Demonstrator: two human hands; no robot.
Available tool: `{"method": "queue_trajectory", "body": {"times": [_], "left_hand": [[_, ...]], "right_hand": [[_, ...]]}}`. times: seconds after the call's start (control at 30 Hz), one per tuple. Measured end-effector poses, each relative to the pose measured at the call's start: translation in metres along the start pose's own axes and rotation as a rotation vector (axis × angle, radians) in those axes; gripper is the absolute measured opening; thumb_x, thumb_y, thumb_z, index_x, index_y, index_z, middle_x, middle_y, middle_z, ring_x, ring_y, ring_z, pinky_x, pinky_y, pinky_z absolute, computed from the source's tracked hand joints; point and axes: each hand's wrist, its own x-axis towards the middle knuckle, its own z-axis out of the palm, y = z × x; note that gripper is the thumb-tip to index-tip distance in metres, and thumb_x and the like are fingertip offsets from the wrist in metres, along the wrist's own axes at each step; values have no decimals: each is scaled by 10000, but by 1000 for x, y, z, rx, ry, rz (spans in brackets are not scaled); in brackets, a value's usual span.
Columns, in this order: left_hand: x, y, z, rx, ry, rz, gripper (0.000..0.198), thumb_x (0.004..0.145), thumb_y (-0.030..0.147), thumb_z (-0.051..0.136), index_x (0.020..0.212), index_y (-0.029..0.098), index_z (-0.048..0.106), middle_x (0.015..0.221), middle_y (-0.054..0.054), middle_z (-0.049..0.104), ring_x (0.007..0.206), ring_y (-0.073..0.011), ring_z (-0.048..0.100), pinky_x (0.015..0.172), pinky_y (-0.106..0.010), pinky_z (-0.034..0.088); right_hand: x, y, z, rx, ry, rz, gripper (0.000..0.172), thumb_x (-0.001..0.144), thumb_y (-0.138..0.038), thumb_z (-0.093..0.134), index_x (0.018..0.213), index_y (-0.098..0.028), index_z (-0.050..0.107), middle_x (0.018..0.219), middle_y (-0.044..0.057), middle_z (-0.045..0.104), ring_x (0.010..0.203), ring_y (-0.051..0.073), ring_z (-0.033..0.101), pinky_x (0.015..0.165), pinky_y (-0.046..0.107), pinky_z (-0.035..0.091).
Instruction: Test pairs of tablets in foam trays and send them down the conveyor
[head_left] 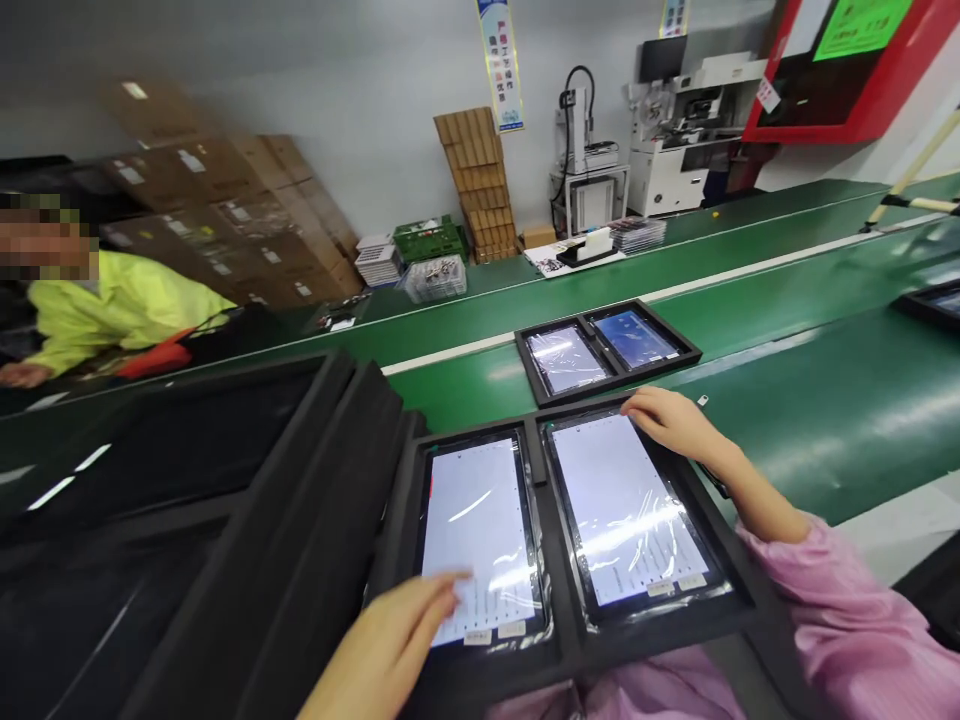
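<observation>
Two tablets lie flat, side by side, in a black tray point(559, 600) right in front of the person, screens up and lit pale, each wrapped in glossy clear film that creases and catches the light. Their long sides run away from the person, with small white labels along the near edge. The left tablet point(480, 535) is under the left hand point(390, 645), which comes in from the near edge with its fingers stretched out nearly straight. The fingertips rest on the lower left part of the screen and the hand holds nothing. The right tablet point(626, 510) is met at its opposite end. The right hand point(675, 420) lies palm down over the far right corner, fingers gently bent across the tray rim, and I cannot tell whether they hook the edge or only rest there. So each hand is nearest the tablet on its own side, one at the near end and one at the far end. A pink sleeve point(847, 620) covers the right forearm. A stack of empty black trays point(300, 520) leans just to the left. Further along the green belt point(825, 400) sits a second tray point(525, 350) holding two more tablets. Across the belt on the left, a co-worker in a yellow jacket point(127, 310) leans in front of cardboard boxes point(247, 220).
</observation>
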Motion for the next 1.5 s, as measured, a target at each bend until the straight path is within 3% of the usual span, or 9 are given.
{"method": "queue_trajectory", "body": {"times": [0.17,0.33,0.6,0.83,0.97,1.07,1.2,1.33,1.5], "left_hand": [[102,55,-20,479,-2,80,479,989,337,268,1145,198,699,1246,-96,695,1172,-225,636,1031,-361,483],[161,61,-16,580,-23,-7,338,967,420,526,1150,164,652,1230,-114,660,1136,-240,627,1006,-468,493],[174,50,-12,657,-124,-55,369,939,408,601,1223,172,600,1266,-97,618,1113,-236,619,955,-482,529],[177,48,-29,581,-205,-14,356,945,409,592,1214,177,604,1246,-93,627,1089,-225,628,933,-459,542],[184,48,-40,521,-285,-28,358,942,420,593,1198,171,614,1246,-91,630,1104,-233,624,953,-473,529],[192,47,-43,472,-324,-61,385,942,438,586,1220,172,606,1274,-97,621,1133,-243,614,979,-492,511],[201,47,-45,413,-328,-103,452,944,514,548,1229,169,605,1339,-111,597,1215,-261,576,1050,-530,446],[206,49,-52,357,-337,-131,583,998,580,290,1084,157,682,1343,-112,628,1253,-258,559,1099,-449,382],[204,50,-64,279,-345,-147,685,981,579,158,1083,175,702,1256,-104,692,1149,-252,611,1021,-346,427]], "right_hand": [[46,-22,17,-226,-86,-99,331,994,-236,413,915,-150,723,963,116,697,951,230,601,770,329,343],[37,-20,27,-319,-17,-129,396,1016,-303,382,912,-178,743,933,114,660,941,231,554,810,367,289],[53,-8,32,-11,-167,-90,404,971,-340,379,799,-169,702,970,121,599,987,258,546,799,355,355],[73,-3,6,212,-330,-167,499,983,-522,277,834,-184,612,899,62,625,839,189,568,785,313,459],[78,2,-10,526,-554,-204,573,823,-769,464,758,-203,522,759,6,545,715,159,480,702,300,435],[86,8,-12,657,-619,-181,585,706,-762,640,820,-196,544,774,-10,529,717,140,464,698,283,420],[105,15,-6,686,-561,-21,637,617,-705,746,961,-191,594,768,-16,561,720,146,512,712,292,434],[112,20,-6,736,-308,20,571,661,-659,690,974,-187,616,988,71,666,937,205,592,877,354,453],[57,57,-12,440,21,178,382,803,-518,589,1002,-191,572,1172,162,638,1065,253,594,942,403,456]]}}
